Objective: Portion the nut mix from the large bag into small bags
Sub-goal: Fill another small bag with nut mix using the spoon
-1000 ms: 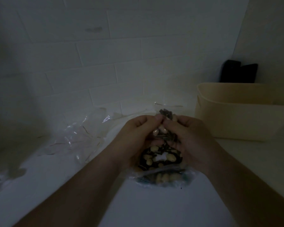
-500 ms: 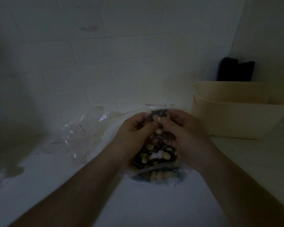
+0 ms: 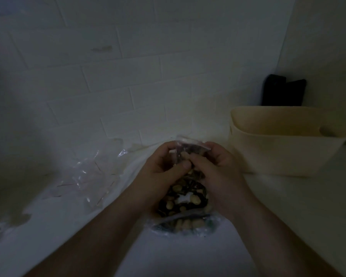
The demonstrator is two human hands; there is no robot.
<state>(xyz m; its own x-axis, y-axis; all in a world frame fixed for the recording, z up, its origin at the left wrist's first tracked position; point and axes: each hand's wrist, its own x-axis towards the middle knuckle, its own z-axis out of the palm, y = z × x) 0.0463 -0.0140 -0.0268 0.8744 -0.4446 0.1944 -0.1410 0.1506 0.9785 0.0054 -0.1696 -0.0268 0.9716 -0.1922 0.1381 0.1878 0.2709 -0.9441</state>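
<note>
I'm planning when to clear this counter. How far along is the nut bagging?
Done: no finished small bag shows anywhere. In hand: the left hand and right hand both pinch the top of a small bag holding some mix, above the large bag, which is full of nuts. Left: a pile of clear empty bags waits on the counter. It looks like an early stage.

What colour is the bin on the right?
Pale cream-beige bin, plain, seen in the head view.
</note>
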